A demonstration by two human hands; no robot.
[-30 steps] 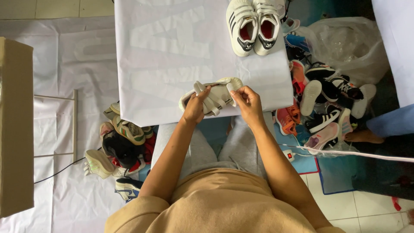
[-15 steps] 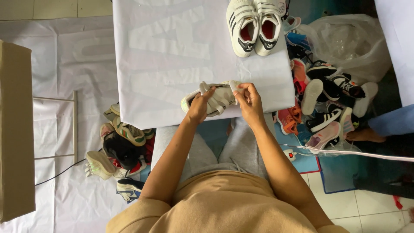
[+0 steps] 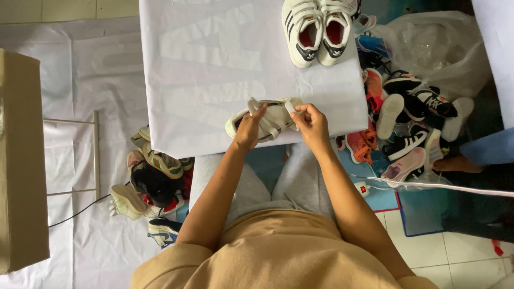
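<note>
The left hand (image 3: 249, 131) covers the middle of the pale shoe (image 3: 267, 120), the tabletop (image 3: 214, 64) runs off the top edge, and the plastic bag's (image 3: 433, 48) contents are perhaps shoes.

Both hands (image 3: 278, 126) on pale sneaker (image 3: 266, 119)

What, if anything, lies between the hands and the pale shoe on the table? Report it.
Nothing visible does. The left hand and right hand already grip the pale shoe at the white table edge.

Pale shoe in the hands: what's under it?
The pale shoe lies on the white sheet that covers the table, near its front edge. The left hand and right hand grip it. The tabletop beneath the sheet is hidden.
</note>
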